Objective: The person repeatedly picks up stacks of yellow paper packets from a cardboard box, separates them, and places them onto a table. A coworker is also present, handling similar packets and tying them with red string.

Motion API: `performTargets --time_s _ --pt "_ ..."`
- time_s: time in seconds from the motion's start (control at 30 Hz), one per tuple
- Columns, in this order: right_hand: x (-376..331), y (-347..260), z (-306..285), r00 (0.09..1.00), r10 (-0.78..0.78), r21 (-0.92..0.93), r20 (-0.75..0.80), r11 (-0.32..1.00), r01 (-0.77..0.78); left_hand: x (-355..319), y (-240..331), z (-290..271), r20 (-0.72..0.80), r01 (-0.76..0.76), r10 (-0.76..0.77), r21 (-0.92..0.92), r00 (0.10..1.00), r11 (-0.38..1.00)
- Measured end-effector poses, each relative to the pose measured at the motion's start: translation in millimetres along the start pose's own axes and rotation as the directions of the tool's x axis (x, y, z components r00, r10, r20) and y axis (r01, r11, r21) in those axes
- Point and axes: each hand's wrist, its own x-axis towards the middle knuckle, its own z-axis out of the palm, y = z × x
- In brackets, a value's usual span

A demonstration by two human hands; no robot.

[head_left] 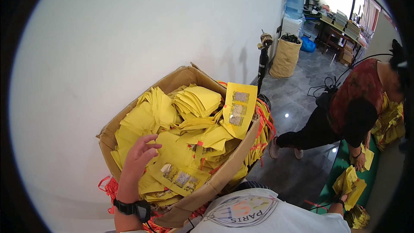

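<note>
My left hand (140, 153) is over a large cardboard box (227, 171) heaped with yellow paper sheets (170, 144). Its fingers are half bent and apart, with nothing between them. Some sheets lie in fanned bundles; one sheet with three printed panels (239, 110) leans up over the box's right rim. Far to the right, my right hand (343, 197) reaches to a green tabletop (334, 177) and grips a bunch of yellow sheets (349, 183). The sheets hide most of its fingers. A black band with a device (133, 209) is on my left wrist.
A person in a dark red top (358, 97) bends over the green table, one hand (359, 162) on yellow sheets. Red ribbon (111, 190) lies beside the box. Behind are a black pole (262, 62), a tan sack (285, 56) and a water dispenser (293, 23).
</note>
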Motion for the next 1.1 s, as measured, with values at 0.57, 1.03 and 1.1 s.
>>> performTargets --time_s 0.57,1.03,1.1 --pt "24 74 -57 0.976 0.077 -0.309 0.203 0.951 -0.01 -138 -35 -24 0.102 -0.054 0.044 0.102 0.994 0.993" --pt "20 43 9 0.725 -0.269 -0.757 0.634 -0.023 0.653 -135 29 84 0.106 0.146 -0.171 0.208 0.98 0.967" --pt "11 33 7 0.745 -0.202 -0.768 0.636 -0.064 0.638 -135 30 86 0.086 0.16 -0.184 0.227 0.979 0.961"
